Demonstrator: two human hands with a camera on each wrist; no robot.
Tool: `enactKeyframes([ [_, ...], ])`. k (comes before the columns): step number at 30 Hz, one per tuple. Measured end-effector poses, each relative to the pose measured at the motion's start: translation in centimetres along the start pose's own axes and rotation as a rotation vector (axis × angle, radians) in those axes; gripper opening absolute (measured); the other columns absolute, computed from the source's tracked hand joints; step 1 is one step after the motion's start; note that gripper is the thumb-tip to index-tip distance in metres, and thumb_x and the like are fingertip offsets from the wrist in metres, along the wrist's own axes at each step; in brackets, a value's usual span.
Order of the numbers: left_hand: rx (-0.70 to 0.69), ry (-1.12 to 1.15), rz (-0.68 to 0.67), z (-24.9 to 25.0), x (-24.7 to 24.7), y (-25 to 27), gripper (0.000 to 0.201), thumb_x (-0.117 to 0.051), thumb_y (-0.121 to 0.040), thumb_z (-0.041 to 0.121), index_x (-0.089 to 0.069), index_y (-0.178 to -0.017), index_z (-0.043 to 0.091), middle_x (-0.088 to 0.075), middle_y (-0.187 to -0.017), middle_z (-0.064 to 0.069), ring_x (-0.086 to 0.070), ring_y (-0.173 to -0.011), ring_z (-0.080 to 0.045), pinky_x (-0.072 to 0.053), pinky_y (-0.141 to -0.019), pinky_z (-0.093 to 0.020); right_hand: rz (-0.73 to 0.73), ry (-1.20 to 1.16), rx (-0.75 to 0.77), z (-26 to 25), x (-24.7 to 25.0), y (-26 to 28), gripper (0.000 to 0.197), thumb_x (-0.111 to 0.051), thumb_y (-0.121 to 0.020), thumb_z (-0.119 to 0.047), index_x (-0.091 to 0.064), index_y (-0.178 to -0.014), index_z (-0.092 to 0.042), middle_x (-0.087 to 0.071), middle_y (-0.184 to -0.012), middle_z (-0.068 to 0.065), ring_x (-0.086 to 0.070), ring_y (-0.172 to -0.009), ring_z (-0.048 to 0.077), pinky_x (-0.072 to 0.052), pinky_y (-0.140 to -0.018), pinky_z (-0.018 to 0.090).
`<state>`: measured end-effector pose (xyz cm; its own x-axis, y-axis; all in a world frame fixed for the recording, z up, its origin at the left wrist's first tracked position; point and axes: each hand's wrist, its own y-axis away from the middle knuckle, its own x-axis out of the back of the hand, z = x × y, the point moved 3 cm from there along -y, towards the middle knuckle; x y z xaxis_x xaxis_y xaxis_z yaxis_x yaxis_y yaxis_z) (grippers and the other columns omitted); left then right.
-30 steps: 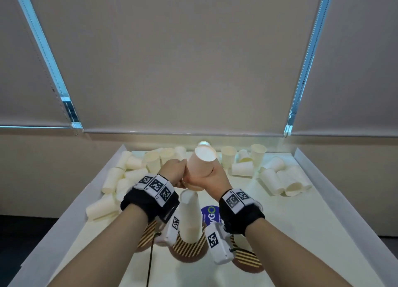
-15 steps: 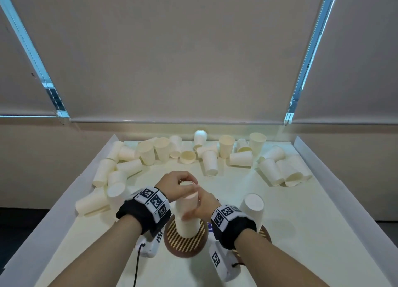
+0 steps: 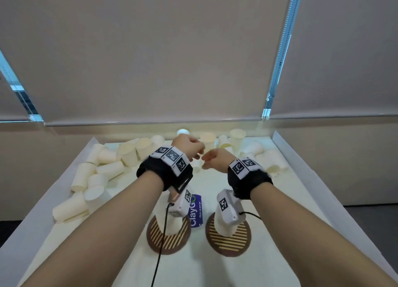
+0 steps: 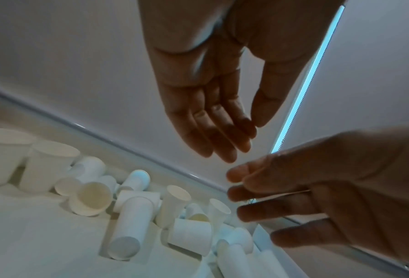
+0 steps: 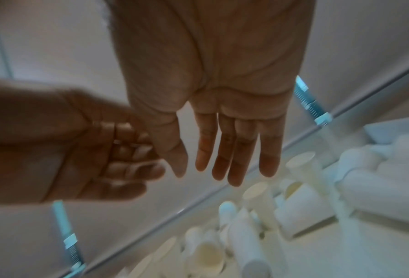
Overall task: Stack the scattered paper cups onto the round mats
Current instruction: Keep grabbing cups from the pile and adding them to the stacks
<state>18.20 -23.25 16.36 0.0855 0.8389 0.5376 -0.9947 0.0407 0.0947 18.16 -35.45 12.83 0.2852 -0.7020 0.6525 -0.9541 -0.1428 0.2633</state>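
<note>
Two round striped mats lie near me: the left mat and the right mat. Each bears an upside-down paper cup stack, the left stack and the right stack, both partly hidden by my wrist cameras. Scattered cups lie along the far edge, at the left and at the right. My left hand and right hand hover side by side above the far cups, both empty. The left hand's fingers are loosely extended. The right hand's fingers are straight.
White raised walls border the cream table on the left, right and far sides. A blue ClayGo sticker lies between the mats. Lying and standing cups crowd the far strip, also below the right hand. A window blind hangs behind the table.
The hands brought a cup down onto the left mat's stack, let go of it, and have both reached forward, empty, toward the far cups.
</note>
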Motion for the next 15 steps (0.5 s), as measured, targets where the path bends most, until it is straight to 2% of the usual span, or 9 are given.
enactKeyframes([
  [2, 0.041, 0.058, -0.047, 0.9, -1.6, -0.7, 0.014, -0.057, -0.086, 0.013, -0.061, -0.072, 0.014, -0.067, -0.077, -0.002, -0.062, -0.064, -0.015, -0.049, -0.064, -0.026, 0.095, -0.050, -0.020, 1.0, 2.6, 0.5, 0.035, -0.065, -0.084, -0.013, -0.063, -0.118, -0.010, -0.061, -0.124, 0.007, -0.056, -0.117, 0.022, -0.041, -0.099, 0.027],
  [5, 0.051, 0.035, -0.071, 2.0, -3.7, -1.9, 0.014, -0.057, -0.085, 0.013, -0.060, -0.071, 0.014, -0.066, -0.074, -0.001, -0.062, -0.063, -0.016, -0.047, -0.063, -0.024, 0.247, -0.105, -0.094, 3.7, 6.3, 0.8, 0.029, -0.065, -0.083, -0.013, -0.065, -0.112, -0.011, -0.065, -0.117, 0.009, -0.060, -0.101, 0.021, -0.043, -0.088, 0.026],
  [6, 0.044, 0.015, -0.076, 2.2, -4.4, -2.4, 0.014, -0.057, -0.085, 0.013, -0.059, -0.071, 0.014, -0.066, -0.073, 0.000, -0.062, -0.063, -0.016, -0.046, -0.061, -0.023, 0.289, -0.111, -0.126, 4.8, 7.3, 0.7, 0.028, -0.063, -0.083, -0.012, -0.065, -0.111, -0.011, -0.066, -0.117, 0.009, -0.060, -0.101, 0.021, -0.043, -0.086, 0.025],
  [9, -0.009, -0.098, -0.067, 2.7, -5.8, -4.4, 0.017, -0.058, -0.083, 0.012, -0.059, -0.067, 0.016, -0.068, -0.078, -0.004, -0.062, -0.068, -0.018, -0.046, -0.060, -0.022, 0.360, -0.112, -0.239, 8.1, 9.7, 0.3, 0.030, -0.060, -0.086, -0.011, -0.063, -0.115, -0.012, -0.063, -0.121, 0.007, -0.057, -0.113, 0.024, -0.038, -0.084, 0.022],
  [12, -0.116, -0.306, -0.047, 3.0, -6.7, -6.6, 0.016, -0.057, -0.081, 0.010, -0.063, -0.068, 0.017, -0.068, -0.081, -0.006, -0.060, -0.075, -0.020, -0.048, -0.069, -0.025, 0.370, -0.104, -0.324, 11.2, 10.7, -0.8, 0.032, -0.060, -0.085, -0.012, -0.061, -0.117, -0.013, -0.062, -0.123, 0.009, -0.058, -0.106, 0.024, -0.040, -0.082, 0.023],
  [15, -0.217, -0.476, -0.095, 2.2, -8.0, -9.1, 0.014, -0.059, -0.083, 0.010, -0.072, -0.087, 0.011, -0.071, -0.096, -0.006, -0.063, -0.090, -0.020, -0.048, -0.080, -0.026, 0.391, -0.099, -0.385, 14.0, 10.8, -2.3, 0.036, -0.059, -0.085, -0.013, -0.058, -0.121, -0.016, -0.061, -0.124, 0.009, -0.058, -0.107, 0.025, -0.042, -0.084, 0.025],
])
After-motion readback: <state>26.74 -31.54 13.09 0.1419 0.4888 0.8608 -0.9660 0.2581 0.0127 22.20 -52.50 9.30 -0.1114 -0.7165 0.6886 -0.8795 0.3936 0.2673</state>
